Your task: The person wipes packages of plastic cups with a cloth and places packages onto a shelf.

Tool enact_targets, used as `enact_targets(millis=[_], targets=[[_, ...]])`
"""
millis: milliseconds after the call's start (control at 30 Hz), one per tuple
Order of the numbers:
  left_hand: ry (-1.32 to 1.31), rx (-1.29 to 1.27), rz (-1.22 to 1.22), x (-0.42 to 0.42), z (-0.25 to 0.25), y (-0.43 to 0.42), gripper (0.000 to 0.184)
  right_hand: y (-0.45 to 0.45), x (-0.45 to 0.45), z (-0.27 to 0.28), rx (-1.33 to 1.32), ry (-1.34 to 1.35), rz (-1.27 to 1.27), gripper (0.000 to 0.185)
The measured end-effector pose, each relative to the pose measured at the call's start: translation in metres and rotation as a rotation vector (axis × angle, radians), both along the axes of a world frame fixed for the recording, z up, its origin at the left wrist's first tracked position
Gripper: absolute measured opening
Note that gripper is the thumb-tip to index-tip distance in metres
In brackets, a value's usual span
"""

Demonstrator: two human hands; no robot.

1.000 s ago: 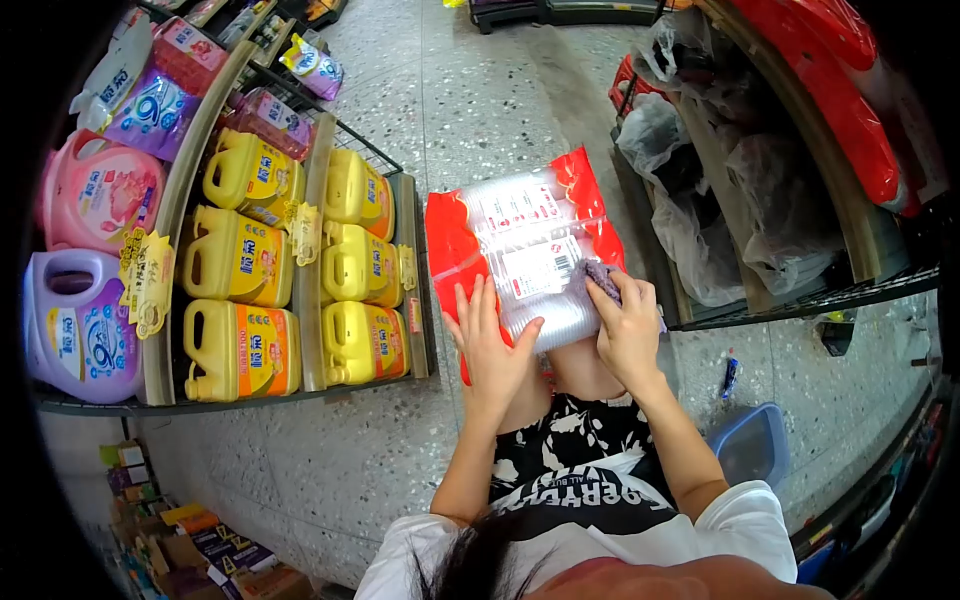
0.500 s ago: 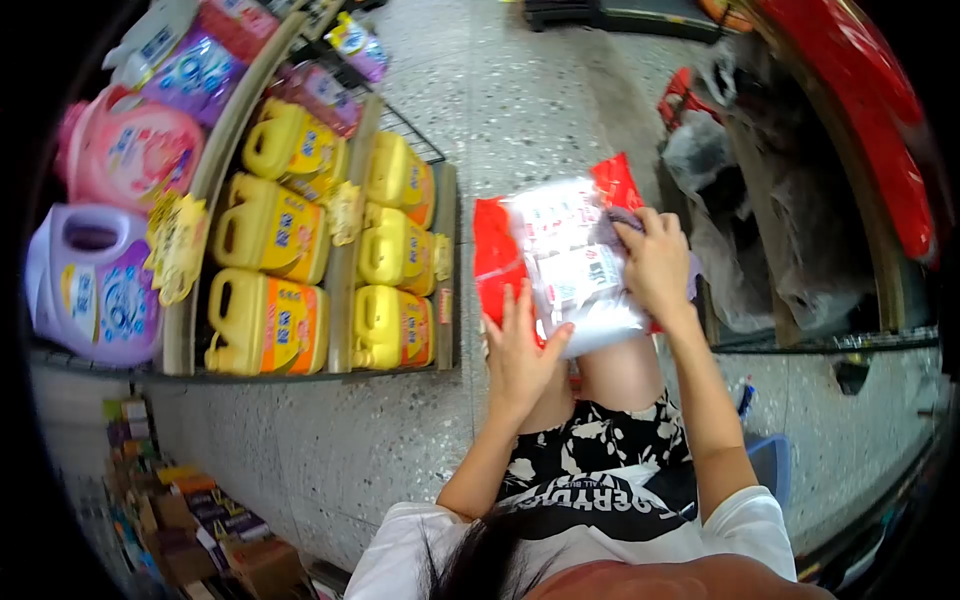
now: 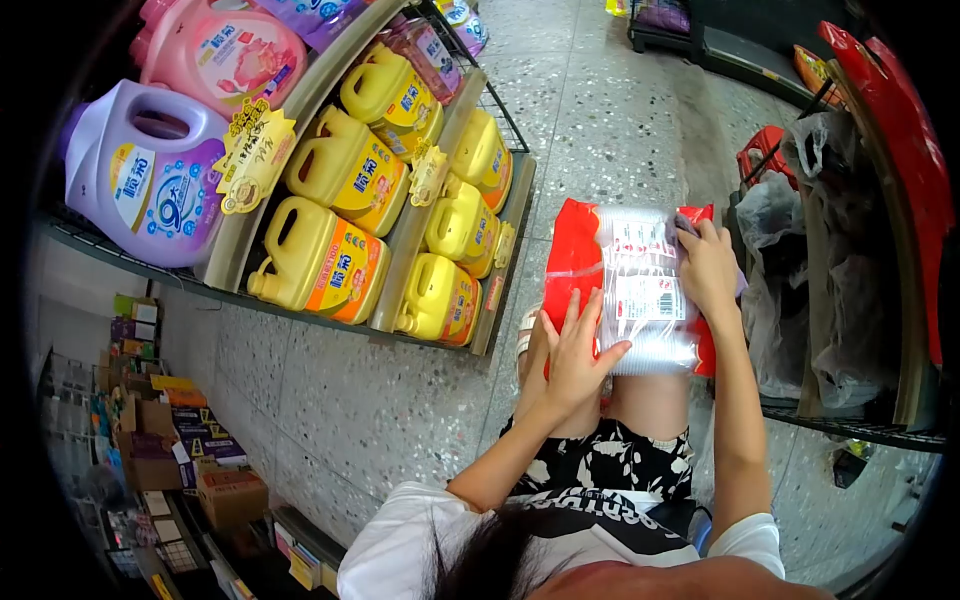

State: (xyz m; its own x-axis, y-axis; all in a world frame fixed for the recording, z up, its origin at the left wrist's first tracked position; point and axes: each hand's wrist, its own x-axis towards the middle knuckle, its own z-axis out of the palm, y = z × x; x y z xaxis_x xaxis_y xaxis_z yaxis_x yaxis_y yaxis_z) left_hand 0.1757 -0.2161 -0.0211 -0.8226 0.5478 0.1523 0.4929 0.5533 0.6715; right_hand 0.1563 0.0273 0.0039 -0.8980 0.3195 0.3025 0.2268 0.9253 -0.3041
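A red and clear plastic package (image 3: 650,300) of what look like stacked clear cups rests on my knees, its white printed label with a barcode facing up. My left hand (image 3: 578,352) lies on the package's lower left part, fingers spread, holding nothing. At the upper right, my right hand (image 3: 712,272) is closed on a purple-grey cloth (image 3: 686,226), which touches the package's surface. Part of the cloth shows beyond the hand's right side.
To the left, a shelf holds yellow jugs (image 3: 325,262) and a purple detergent bottle (image 3: 150,180). A rack with plastic bags (image 3: 775,215) stands close on the right. Cardboard boxes (image 3: 232,497) are at the lower left.
The view has turned, so the package and shelves sit farther right in it. My right hand with the cloth has moved up the package to its upper right part.
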Motion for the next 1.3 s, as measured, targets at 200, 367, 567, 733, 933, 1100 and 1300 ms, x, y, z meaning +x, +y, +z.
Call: enact_targets(millis=[200,367,567,733,933,1100,1300], targets=[[0.023,0.063,0.012,0.000,-0.013,0.000,0.083,-0.032,0.064,0.007,-0.003,0.085,0.016,0.040],[0.005,0.124,0.032,0.002,-0.016,0.000,0.082,-0.061,0.104,0.015,0.013,0.095,-0.034,0.043],[0.016,0.136,0.030,0.001,-0.019,-0.001,0.083,-0.087,0.139,0.005,0.029,0.095,-0.001,0.045],[0.009,0.122,0.033,0.001,-0.013,0.000,0.085,-0.083,0.126,0.003,0.011,0.163,0.126,0.047],[-0.025,0.088,0.055,0.003,0.000,0.000,0.085,-0.070,0.065,0.014,0.119,0.181,0.102,0.042],[0.016,0.149,0.034,0.002,-0.022,0.001,0.083,-0.044,-0.005,0.006,0.194,0.146,0.107,0.028],[0.041,0.169,0.041,-0.001,-0.025,0.004,0.082,-0.019,-0.066,-0.010,0.165,-0.012,0.083,0.022]])
